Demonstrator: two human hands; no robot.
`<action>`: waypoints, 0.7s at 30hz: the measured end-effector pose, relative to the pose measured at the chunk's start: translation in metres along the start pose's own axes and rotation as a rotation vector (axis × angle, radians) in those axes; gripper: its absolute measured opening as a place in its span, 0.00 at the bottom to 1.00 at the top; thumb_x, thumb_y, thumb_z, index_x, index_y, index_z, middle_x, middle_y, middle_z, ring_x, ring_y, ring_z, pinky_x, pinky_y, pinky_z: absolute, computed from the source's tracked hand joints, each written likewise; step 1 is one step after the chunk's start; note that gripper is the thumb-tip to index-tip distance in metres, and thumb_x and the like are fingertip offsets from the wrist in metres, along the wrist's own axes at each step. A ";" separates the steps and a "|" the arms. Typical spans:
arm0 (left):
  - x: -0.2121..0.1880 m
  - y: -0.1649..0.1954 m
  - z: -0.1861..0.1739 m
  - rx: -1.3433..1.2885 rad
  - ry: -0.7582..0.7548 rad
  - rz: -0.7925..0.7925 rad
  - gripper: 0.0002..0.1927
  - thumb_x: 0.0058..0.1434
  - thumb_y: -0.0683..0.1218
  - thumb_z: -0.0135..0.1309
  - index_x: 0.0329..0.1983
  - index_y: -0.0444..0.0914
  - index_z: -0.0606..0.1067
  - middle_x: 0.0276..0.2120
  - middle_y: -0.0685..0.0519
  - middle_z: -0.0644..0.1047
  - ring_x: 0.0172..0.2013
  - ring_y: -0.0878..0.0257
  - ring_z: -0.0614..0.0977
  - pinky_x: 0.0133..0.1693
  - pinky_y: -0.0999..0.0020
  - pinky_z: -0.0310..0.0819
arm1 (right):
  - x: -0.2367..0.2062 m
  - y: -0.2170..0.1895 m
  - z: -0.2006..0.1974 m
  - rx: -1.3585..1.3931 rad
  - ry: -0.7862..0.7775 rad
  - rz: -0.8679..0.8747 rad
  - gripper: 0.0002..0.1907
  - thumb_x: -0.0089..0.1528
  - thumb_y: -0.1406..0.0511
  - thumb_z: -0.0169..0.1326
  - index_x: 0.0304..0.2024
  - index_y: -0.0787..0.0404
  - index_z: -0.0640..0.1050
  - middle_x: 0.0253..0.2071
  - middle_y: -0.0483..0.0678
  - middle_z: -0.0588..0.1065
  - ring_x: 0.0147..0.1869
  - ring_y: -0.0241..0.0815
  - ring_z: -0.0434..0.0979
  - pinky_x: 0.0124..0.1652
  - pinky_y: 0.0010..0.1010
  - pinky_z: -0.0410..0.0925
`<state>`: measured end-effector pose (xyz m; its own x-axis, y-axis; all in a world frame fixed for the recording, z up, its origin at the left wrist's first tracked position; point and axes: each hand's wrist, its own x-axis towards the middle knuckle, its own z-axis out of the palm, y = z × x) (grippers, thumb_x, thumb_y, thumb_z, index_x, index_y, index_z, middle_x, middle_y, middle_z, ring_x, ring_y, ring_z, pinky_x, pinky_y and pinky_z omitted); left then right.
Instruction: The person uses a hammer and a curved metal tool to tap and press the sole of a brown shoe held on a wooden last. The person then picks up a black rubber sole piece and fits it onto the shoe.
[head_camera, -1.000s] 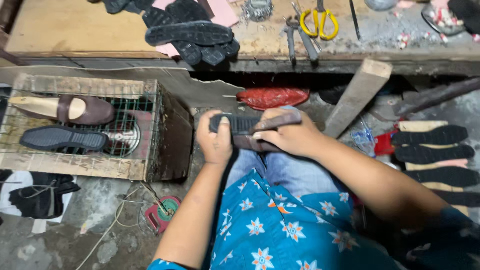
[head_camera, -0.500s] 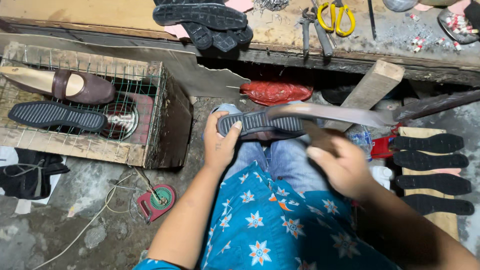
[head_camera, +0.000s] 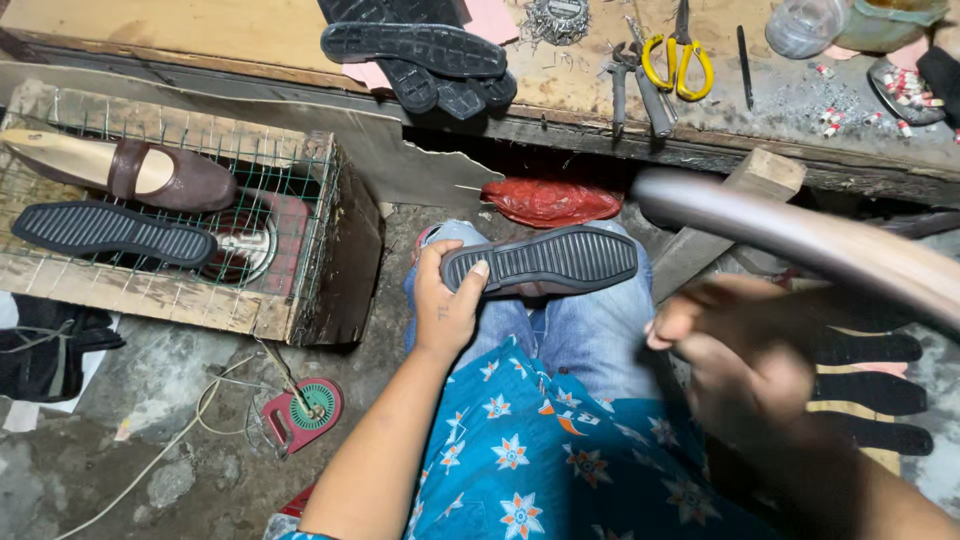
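Note:
My left hand (head_camera: 445, 305) grips the heel end of a shoe whose black ribbed sole (head_camera: 550, 260) faces up, resting on my knee in blue jeans. My right hand (head_camera: 745, 355), blurred by motion, is raised at the right and holds a long rounded brown tool (head_camera: 800, 235) that slants from above the shoe's toe toward the right edge. The tool does not touch the sole at this moment. What kind of tool it is cannot be made out.
A wire-mesh wooden crate (head_camera: 300, 260) at left carries a brown shoe on a last (head_camera: 130, 172) and a loose black sole (head_camera: 110, 232). The workbench (head_camera: 250, 40) holds black soles (head_camera: 420, 50), pliers (head_camera: 630, 85), yellow scissors (head_camera: 678, 60). More soles (head_camera: 870, 390) lie at right; a red bag (head_camera: 550, 200) beyond my knee.
My right hand left the shoe, swung out to the right and lifted the long brown tool. My left hand kept the shoe on my knee, sole up.

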<state>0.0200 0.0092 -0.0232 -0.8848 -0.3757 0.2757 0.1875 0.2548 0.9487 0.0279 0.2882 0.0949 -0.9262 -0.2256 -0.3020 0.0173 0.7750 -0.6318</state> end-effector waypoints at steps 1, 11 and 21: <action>0.000 0.000 0.001 -0.004 -0.004 -0.017 0.20 0.59 0.47 0.60 0.51 0.33 0.71 0.44 0.45 0.76 0.48 0.55 0.78 0.54 0.61 0.70 | 0.010 0.000 0.013 -0.094 -0.006 -0.035 0.22 0.62 0.52 0.55 0.47 0.62 0.74 0.38 0.61 0.79 0.43 0.65 0.79 0.42 0.50 0.71; 0.003 -0.003 0.005 -0.001 0.001 -0.020 0.20 0.60 0.47 0.59 0.51 0.33 0.71 0.44 0.44 0.75 0.47 0.53 0.78 0.54 0.61 0.70 | -0.007 -0.017 -0.017 0.476 0.177 0.106 0.23 0.56 0.56 0.59 0.50 0.62 0.78 0.41 0.62 0.80 0.45 0.58 0.79 0.45 0.48 0.71; 0.007 -0.006 0.006 0.040 0.002 -0.001 0.19 0.59 0.47 0.59 0.50 0.34 0.71 0.47 0.44 0.75 0.50 0.53 0.77 0.56 0.60 0.68 | 0.003 -0.008 -0.001 -0.009 0.012 -0.039 0.24 0.58 0.49 0.52 0.48 0.59 0.76 0.28 0.57 0.78 0.32 0.51 0.81 0.38 0.44 0.73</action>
<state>0.0101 0.0106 -0.0283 -0.8841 -0.3775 0.2754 0.1696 0.2898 0.9419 0.0243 0.2818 0.0999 -0.9306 -0.2486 -0.2687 -0.0222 0.7711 -0.6363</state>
